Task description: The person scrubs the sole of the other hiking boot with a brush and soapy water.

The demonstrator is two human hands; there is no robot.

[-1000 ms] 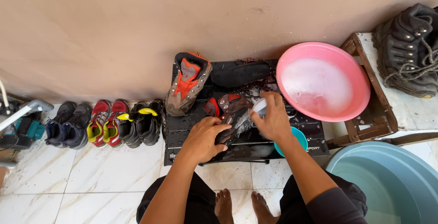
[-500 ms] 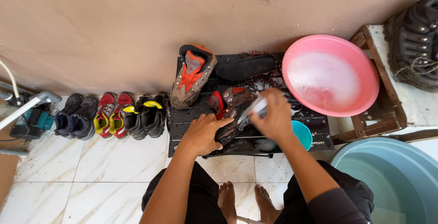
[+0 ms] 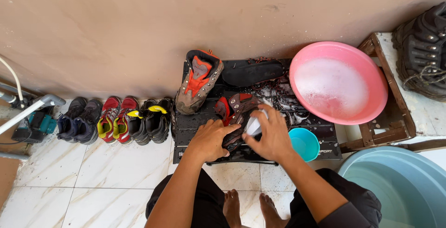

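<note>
A wet brown and red hiking boot (image 3: 238, 109) lies on its side on a low black table (image 3: 195, 125). My left hand (image 3: 211, 140) presses on its near side and holds it in place. My right hand (image 3: 272, 136) grips a white brush (image 3: 254, 125) against the boot's side. A second boot (image 3: 199, 80) of the same kind leans upright against the wall at the table's back left. A black insole (image 3: 253, 73) lies beside it.
A pink basin (image 3: 338, 82) of soapy water sits tilted at the table's right, on a wooden stand (image 3: 395, 116). A small teal cup (image 3: 304, 143) and a large teal tub (image 3: 395, 186) are nearer. Small shoes (image 3: 116, 120) line the wall at left. A dark boot (image 3: 420, 49) rests far right.
My right hand has moved down and toward me along the boot with the brush. The left hand has shifted slightly on the boot. The camera has come closer.
</note>
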